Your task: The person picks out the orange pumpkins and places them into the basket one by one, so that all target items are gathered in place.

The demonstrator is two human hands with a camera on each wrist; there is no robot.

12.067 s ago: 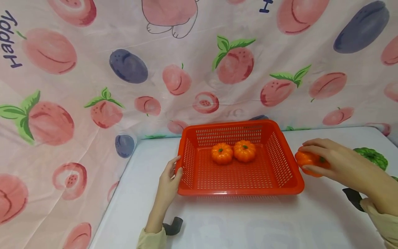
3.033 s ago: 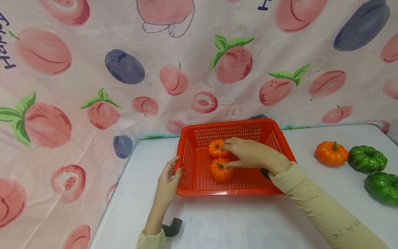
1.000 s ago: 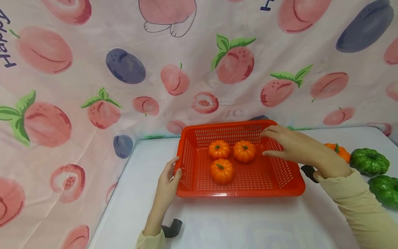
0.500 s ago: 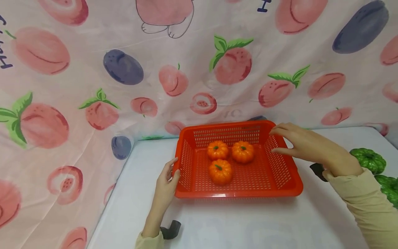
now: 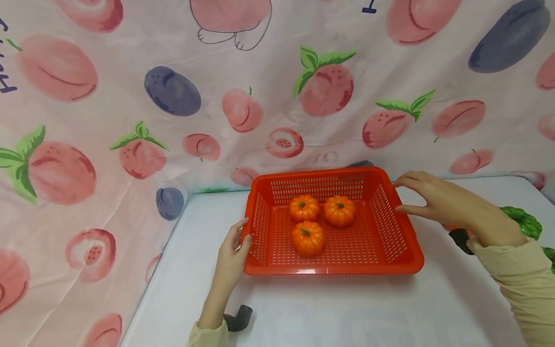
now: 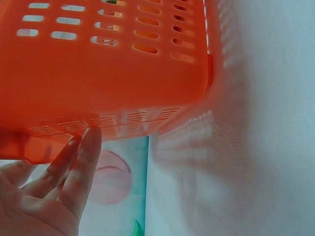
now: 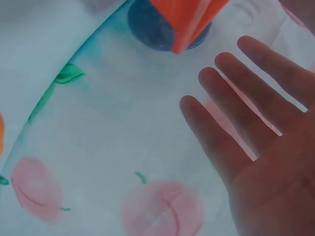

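My left hand [image 5: 231, 255] holds the left rim of an orange-red plastic basket [image 5: 329, 270], thumb at the rim. In the left wrist view its fingers [image 6: 83, 172] lie against the outer wall. Inside the basket sit three small orange pumpkins: one at the back left [image 5: 304, 208], one at the back right [image 5: 340, 211] and one in front [image 5: 308, 238]. Just outside the right rim, my right hand [image 5: 446, 200] is empty, thumb and fingers spread apart; the right wrist view shows the fingers [image 7: 246, 93] straight. Behind that hand, another orange pumpkin [image 5: 451, 227] is mostly hidden.
To the right, a dark green ribbed pumpkin [image 5: 523, 221] is partly covered by the right arm, with a second green vegetable [image 5: 550, 255] at the view's edge. A fruit-print cloth [image 5: 284, 96] hangs behind the white table [image 5: 329, 313].
Compared with the oldest frame, a third orange pumpkin is in the basket. My right hand has since withdrawn rightward, out past the right rim. My left hand has stayed at the left rim.
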